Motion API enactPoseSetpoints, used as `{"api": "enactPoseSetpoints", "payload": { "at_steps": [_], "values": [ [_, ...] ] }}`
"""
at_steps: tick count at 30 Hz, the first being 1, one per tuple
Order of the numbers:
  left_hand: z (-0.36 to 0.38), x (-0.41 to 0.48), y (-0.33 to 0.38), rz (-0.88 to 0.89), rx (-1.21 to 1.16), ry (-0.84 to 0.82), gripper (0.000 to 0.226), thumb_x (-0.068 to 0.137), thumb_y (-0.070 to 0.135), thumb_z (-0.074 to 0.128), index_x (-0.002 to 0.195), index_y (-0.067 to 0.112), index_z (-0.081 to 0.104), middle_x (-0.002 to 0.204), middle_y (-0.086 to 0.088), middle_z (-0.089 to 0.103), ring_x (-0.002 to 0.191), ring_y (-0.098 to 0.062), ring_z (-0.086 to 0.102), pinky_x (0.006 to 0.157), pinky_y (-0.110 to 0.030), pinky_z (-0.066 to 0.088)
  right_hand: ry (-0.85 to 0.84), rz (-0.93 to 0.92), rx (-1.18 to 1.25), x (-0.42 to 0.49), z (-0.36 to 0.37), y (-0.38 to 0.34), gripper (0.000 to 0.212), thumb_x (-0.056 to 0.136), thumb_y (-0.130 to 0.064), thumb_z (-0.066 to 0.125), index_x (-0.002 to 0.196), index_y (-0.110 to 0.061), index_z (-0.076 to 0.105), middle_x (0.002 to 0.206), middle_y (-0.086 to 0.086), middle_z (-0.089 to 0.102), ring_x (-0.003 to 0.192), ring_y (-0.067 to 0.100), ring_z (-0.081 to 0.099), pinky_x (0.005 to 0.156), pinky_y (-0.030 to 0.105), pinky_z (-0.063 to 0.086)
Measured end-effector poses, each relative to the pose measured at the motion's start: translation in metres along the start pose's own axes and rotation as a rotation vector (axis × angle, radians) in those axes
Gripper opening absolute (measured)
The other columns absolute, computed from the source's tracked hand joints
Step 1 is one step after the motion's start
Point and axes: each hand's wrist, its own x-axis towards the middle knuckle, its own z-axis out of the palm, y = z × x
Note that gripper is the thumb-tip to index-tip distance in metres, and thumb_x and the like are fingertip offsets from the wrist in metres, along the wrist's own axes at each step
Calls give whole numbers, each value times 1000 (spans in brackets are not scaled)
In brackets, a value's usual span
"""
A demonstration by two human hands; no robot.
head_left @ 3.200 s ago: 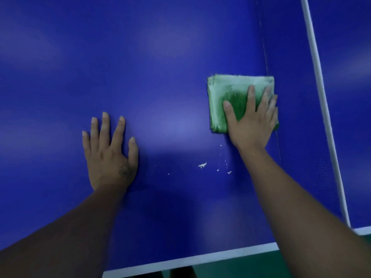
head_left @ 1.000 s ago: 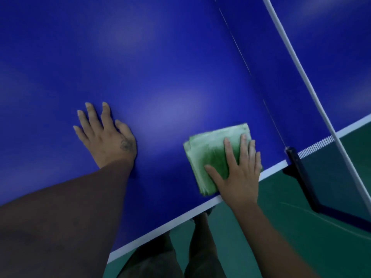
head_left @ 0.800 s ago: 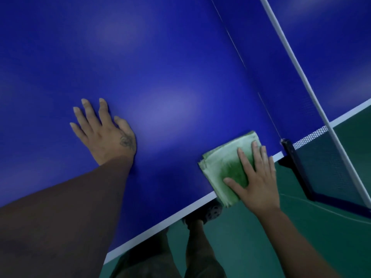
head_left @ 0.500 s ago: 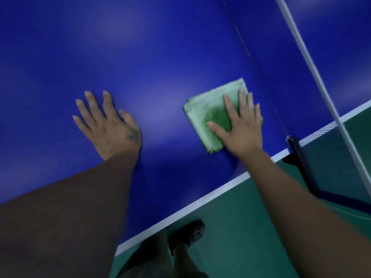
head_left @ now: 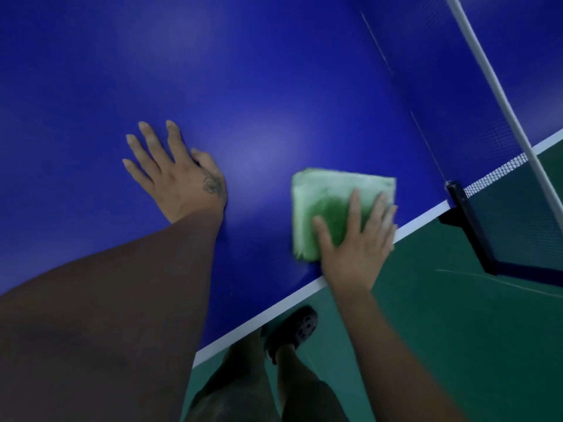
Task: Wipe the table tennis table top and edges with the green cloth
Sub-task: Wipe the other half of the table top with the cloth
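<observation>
The folded green cloth (head_left: 323,205) lies flat on the blue table top (head_left: 243,71), a short way from the net post (head_left: 466,220) on the side away from the net and just inside the white edge stripe (head_left: 274,312) that runs up to that post. The right hand (head_left: 355,248) presses down on the cloth with straight, spread fingers, its heel over the stripe. The left hand (head_left: 179,175) is much farther from the post, braced flat on the bare surface with its fingers splayed and holding nothing. The wiping looks mid-course: the stretch near the post shows no specks, though blur hides fine dirt. The cloth sits on top rather than wrapped over the rim, so the edges seem yet to be done, and the half beyond the net cannot be judged.
</observation>
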Motion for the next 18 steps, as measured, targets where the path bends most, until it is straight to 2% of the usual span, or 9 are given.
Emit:
{"api": "enactPoseSetpoints", "payload": {
  "at_steps": [3, 6, 8, 10, 12, 14, 16, 18],
  "values": [
    [-2, 0, -1, 6, -17, -9, 64, 107, 40, 32, 169, 23, 34, 180, -12, 18, 167, -36, 10, 134, -59, 5, -75, -326, -81, -35, 3, 25, 94, 98, -91, 29, 174, -40, 7, 183, 7, -9, 169, 31, -8, 136, 48, -2],
    [-10, -1, -3, 11, -43, -40, 64, 108, 41, 30, 169, 26, 34, 181, -11, 15, 168, -35, 6, 134, -58, 3, -151, -463, -118, -26, -14, 60, 95, 96, -93, 28, 173, -42, 6, 183, 2, -12, 169, 27, -10, 136, 55, 5],
    [-17, -2, -5, 38, -85, -56, 60, 109, 40, 30, 167, 29, 39, 181, -8, 15, 168, -33, 6, 134, -56, 0, -187, -385, -135, -8, -25, 66, 97, 94, -95, 23, 173, -43, 1, 182, 1, -17, 168, 26, -15, 136, 55, 2],
    [-20, -3, -9, 66, -125, -67, 56, 110, 38, 30, 164, 31, 45, 180, -5, 19, 168, -30, 8, 135, -53, -2, -183, -226, -128, 12, -27, 50, 97, 94, -94, 17, 173, -40, -1, 181, 4, -20, 167, 29, -17, 136, 57, -2],
    [-21, -4, -13, 89, -177, -85, 53, 111, 34, 32, 160, 29, 51, 179, -3, 23, 168, -29, 10, 135, -51, -2, -159, -63, -110, 27, -20, 15, 95, 97, -90, 14, 174, -36, -4, 180, 13, -21, 166, 37, -18, 133, 63, -4],
    [-23, -5, -22, 153, -252, -108, 49, 111, 29, 35, 155, 25, 58, 177, -6, 29, 168, -31, 13, 135, -47, -1, -142, 15, -114, 31, -11, -28, 88, 103, -82, 14, 173, -34, -6, 177, 23, -23, 163, 48, -19, 129, 71, -4],
    [-27, -7, -36, 287, -312, -145, 46, 112, 23, 39, 150, 17, 64, 174, -10, 35, 166, -35, 17, 136, -45, 1, -142, -40, -129, 21, -3, -67, 83, 104, -77, 13, 173, -35, -8, 174, 29, -24, 161, 53, -21, 127, 74, -6],
    [-33, -13, -53, 436, -318, -188, 44, 112, 18, 41, 149, 12, 64, 172, -13, 37, 165, -37, 22, 136, -46, 5, -127, -184, -136, -5, 6, -87, 84, 104, -77, 16, 174, -34, -3, 175, 31, -20, 162, 55, -18, 127, 74, -6]
  ]
}}
